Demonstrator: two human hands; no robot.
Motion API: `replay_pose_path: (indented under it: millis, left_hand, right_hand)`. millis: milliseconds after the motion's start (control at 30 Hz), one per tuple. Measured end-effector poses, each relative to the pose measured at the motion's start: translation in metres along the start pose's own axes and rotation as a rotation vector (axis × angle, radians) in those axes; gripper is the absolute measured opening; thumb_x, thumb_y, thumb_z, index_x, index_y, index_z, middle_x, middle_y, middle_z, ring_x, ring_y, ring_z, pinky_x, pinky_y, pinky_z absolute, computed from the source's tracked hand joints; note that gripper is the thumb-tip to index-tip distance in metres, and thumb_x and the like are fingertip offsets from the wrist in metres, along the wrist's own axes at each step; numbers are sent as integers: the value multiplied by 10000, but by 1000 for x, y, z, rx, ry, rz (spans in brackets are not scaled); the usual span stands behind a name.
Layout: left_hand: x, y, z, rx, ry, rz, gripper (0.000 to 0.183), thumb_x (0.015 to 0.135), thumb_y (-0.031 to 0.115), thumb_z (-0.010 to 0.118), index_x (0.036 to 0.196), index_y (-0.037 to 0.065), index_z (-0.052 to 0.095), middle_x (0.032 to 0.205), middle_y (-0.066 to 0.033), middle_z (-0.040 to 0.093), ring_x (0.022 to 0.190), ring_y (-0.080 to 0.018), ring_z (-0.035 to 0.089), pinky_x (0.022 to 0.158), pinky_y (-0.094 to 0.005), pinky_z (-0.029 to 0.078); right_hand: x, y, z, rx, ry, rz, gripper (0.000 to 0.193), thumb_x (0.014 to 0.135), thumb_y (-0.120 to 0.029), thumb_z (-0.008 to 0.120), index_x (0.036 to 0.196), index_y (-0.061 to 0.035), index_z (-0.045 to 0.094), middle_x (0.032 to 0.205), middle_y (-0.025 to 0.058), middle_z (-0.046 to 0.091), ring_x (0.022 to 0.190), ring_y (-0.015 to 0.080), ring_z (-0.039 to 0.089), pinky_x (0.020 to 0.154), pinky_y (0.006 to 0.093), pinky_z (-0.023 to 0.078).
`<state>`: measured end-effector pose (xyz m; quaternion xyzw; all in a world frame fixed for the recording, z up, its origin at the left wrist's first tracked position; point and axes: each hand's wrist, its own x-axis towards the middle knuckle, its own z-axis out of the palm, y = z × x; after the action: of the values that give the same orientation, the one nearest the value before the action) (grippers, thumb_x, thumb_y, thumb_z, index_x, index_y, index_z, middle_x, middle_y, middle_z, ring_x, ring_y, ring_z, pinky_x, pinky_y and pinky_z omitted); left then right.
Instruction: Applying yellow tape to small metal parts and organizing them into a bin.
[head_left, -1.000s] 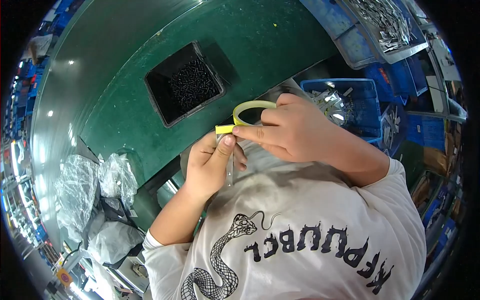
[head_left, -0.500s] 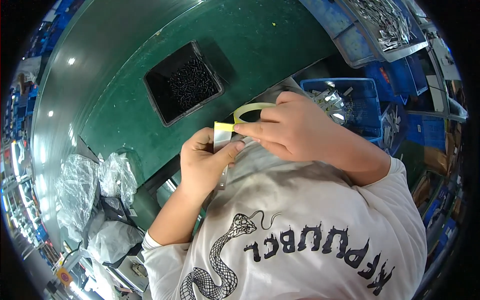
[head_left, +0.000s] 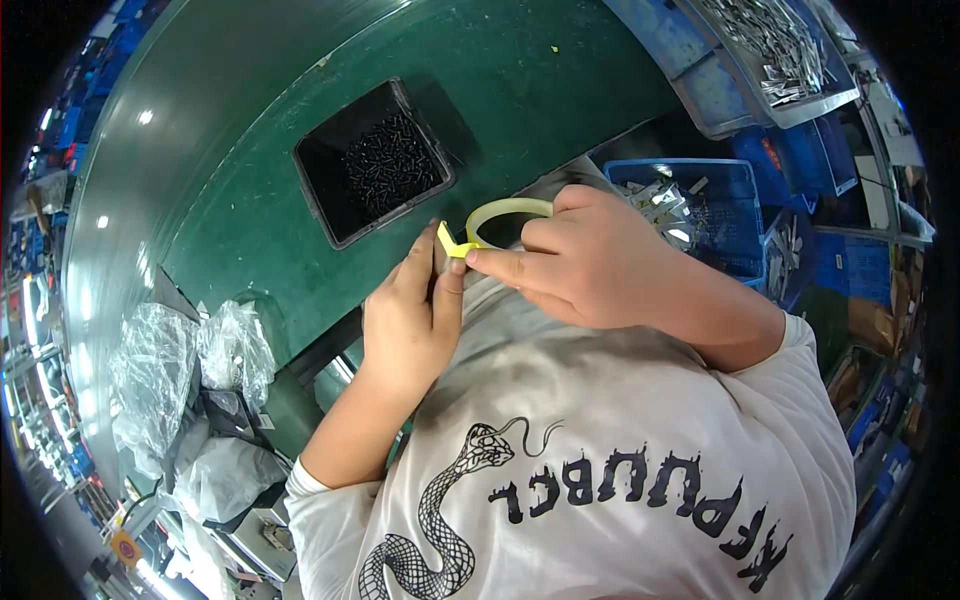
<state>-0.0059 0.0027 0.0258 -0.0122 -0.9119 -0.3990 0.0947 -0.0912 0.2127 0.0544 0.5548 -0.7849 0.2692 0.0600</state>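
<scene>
My left hand [head_left: 405, 325] is closed, thumb and fingers pinching a flat metal strip that is now almost wholly hidden by them. A short length of bright yellow tape [head_left: 457, 246] sits at the strip's top end and bends there. That tape runs toward a roll of yellow tape [head_left: 510, 207], held by my right hand [head_left: 605, 255] with its fingers curled around the roll. My right index fingertip presses on the tape close beside the left thumb. Both hands are in front of my shirt, near the table edge.
A black bin [head_left: 335, 185] of small dark cylindrical parts stands on the green table [head_left: 520, 90]. Blue crates [head_left: 740, 175] with metal pieces are on the right, and a tray [head_left: 815, 105] of metal strips at the upper right. Clear plastic bags [head_left: 155, 375] lie at left.
My left hand has turned the metal strip, so its flat silver face no longer shows. The yellow tape, flat across the end before, now looks bent. My right hand has barely moved.
</scene>
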Motion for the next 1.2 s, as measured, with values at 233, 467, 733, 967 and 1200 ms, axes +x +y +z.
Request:
replay_pose_path:
  millis: [233,467,733,967,1200]
  left_hand:
    - [0,1,-2,-463,-90,-291,296,1068,182,442,1079,-53,622,845,-131,693,646,-161,653,598,-283,541]
    - [-1,1,-5,-788,-141,-300,354,1097,216,347,1108,-62,565,862,-136,691,612,-133,605,578,-254,522]
    - [0,3,-7,-878,-200,-384,385,1099,249,339,1144,-62,562,852,-148,689,596,-147,600,572,-256,508]
    - [-1,1,-3,-870,-207,-386,372,1097,251,350,1149,-48,566,850,-141,691,595,-138,596,570,-249,504]
    - [-2,-1,2,-842,-183,-419,374,1097,258,352,1143,-41,571,853,-136,695,605,-133,597,576,-246,502]
  right_hand:
    - [-1,0,-5,-57,-42,44,405,824,-177,700,1227,-139,681,650,-26,529,534,174,456,577,317,348]
    - [-4,1,-4,-29,-23,88,388,850,-172,687,1235,-131,677,640,-27,558,517,175,483,549,322,350]
    - [-7,2,-6,-25,-59,119,401,845,-163,693,1244,-132,676,648,-15,566,532,175,505,551,320,358]
    - [-9,4,-5,-56,-52,118,402,834,-162,697,1235,-132,682,649,-23,567,527,169,498,547,314,361]
    - [-12,5,-1,-105,-52,82,424,798,-160,699,1221,-138,689,627,-34,540,515,170,497,536,315,373]
